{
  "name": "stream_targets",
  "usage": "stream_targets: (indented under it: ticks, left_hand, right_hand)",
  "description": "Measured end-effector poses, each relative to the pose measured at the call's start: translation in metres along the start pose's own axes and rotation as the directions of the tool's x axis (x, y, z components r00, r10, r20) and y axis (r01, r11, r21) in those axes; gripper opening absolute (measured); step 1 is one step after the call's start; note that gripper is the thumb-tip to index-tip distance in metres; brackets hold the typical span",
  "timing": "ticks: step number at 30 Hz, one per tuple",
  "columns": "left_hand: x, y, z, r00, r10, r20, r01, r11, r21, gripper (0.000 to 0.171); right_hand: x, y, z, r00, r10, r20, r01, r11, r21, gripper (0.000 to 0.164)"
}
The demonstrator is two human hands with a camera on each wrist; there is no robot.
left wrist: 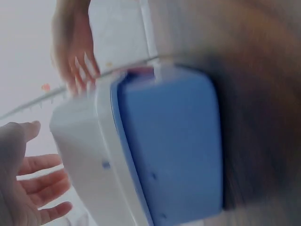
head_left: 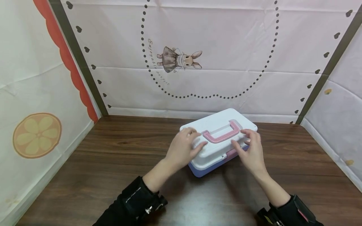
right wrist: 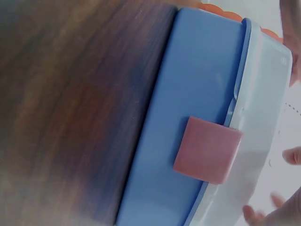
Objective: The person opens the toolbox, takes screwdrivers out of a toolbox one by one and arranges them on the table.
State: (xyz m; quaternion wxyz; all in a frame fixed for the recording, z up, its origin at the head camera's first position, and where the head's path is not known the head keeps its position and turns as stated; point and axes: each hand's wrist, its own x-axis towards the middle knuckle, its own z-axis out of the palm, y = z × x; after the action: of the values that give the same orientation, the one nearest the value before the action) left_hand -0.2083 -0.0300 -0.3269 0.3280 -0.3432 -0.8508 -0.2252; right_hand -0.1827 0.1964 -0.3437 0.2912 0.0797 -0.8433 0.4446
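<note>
A storage box (head_left: 209, 150) with a white lid, blue base and pink carry handle (head_left: 223, 135) stands angled on the table. My left hand (head_left: 181, 147), fingers spread and slightly bent, is at the lid's left end. On the other side, my right hand (head_left: 251, 150) has its fingers near the lid's front right edge, close to the pink latch (head_left: 231, 153). The right wrist view shows the latch (right wrist: 208, 149) lying across the seam between base and lid. In the left wrist view, the left fingers (left wrist: 44, 186) are loosely extended beside the white lid.
The brown wooden table (head_left: 113, 150) meets a white back cloth (head_left: 226, 37) printed with a rabbit, dots and hearts. White cloth sides (head_left: 36, 94) rise at left and right. Both wrists wear black bands with devices.
</note>
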Motion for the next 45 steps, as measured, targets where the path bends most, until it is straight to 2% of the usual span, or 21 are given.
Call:
stream_targets:
  ticks: [3,5,7,10,13,15,17,20,23,28,31,35,37,39,45]
  left_hand:
    - [0.009,-0.019,0.004,0.991,-0.135,0.01,0.135,0.985,-0.11,0.035]
    - [0.012,-0.033,0.009,0.974,-0.225,0.039,0.228,0.955,-0.192,0.039]
    - [0.013,-0.044,0.015,0.947,-0.308,0.094,0.322,0.906,-0.277,0.041]
    - [0.011,-0.055,0.022,0.901,-0.392,0.184,0.433,0.808,-0.399,0.041]
    - [0.008,-0.059,0.026,0.871,-0.435,0.228,0.49,0.73,-0.477,0.039]
    - [0.007,-0.059,0.027,0.866,-0.446,0.226,0.496,0.707,-0.504,0.038]
    - [0.006,-0.058,0.027,0.865,-0.455,0.21,0.493,0.699,-0.518,0.038]
    - [0.005,-0.055,0.025,0.865,-0.469,0.18,0.489,0.703,-0.516,0.036]
    - [0.001,-0.049,0.021,0.869,-0.474,0.142,0.479,0.733,-0.483,0.036]
    - [-0.009,-0.036,0.012,0.896,-0.439,0.058,0.429,0.828,-0.361,0.037]
    - [-0.015,-0.026,0.007,0.912,-0.409,0.021,0.402,0.885,-0.235,0.037]
    - [-0.02,-0.014,0.0,0.934,-0.355,-0.025,0.355,0.935,-0.029,0.036]
    - [-0.023,-0.008,-0.002,0.948,-0.316,-0.05,0.319,0.945,0.068,0.033]
    - [-0.025,-0.001,-0.004,0.959,-0.275,-0.072,0.283,0.946,0.157,0.031]
    - [-0.032,0.018,-0.009,0.971,-0.224,-0.082,0.239,0.917,0.321,0.035]
  right_hand:
    - [0.0,-0.001,-0.004,0.981,0.182,0.068,-0.183,0.983,0.007,0.065]
    - [0.0,-0.002,-0.005,0.957,0.256,0.134,-0.258,0.966,-0.001,0.077]
    - [0.001,-0.003,-0.004,0.934,0.303,0.188,-0.304,0.952,-0.026,0.084]
    - [0.002,-0.005,0.0,0.914,0.336,0.229,-0.333,0.941,-0.055,0.091]
    - [0.002,-0.007,0.006,0.901,0.368,0.231,-0.36,0.93,-0.078,0.095]
    - [0.003,-0.009,0.009,0.895,0.385,0.225,-0.379,0.923,-0.072,0.096]
    - [0.003,-0.009,0.011,0.889,0.4,0.222,-0.396,0.916,-0.064,0.096]
    - [0.004,-0.008,0.014,0.886,0.407,0.22,-0.407,0.912,-0.048,0.093]
    - [0.006,-0.007,0.016,0.885,0.409,0.223,-0.411,0.911,-0.04,0.09]
    - [0.013,-0.003,0.021,0.884,0.398,0.245,-0.414,0.91,0.011,0.084]
    - [0.018,0.0,0.022,0.888,0.373,0.268,-0.399,0.916,0.045,0.081]
    - [0.027,0.008,0.023,0.894,0.31,0.323,-0.351,0.933,0.077,0.078]
    - [0.031,0.012,0.024,0.894,0.266,0.361,-0.321,0.942,0.1,0.076]
    - [0.036,0.016,0.025,0.891,0.211,0.401,-0.29,0.946,0.147,0.076]
    - [0.048,0.026,0.029,0.865,0.097,0.491,-0.227,0.95,0.212,0.073]
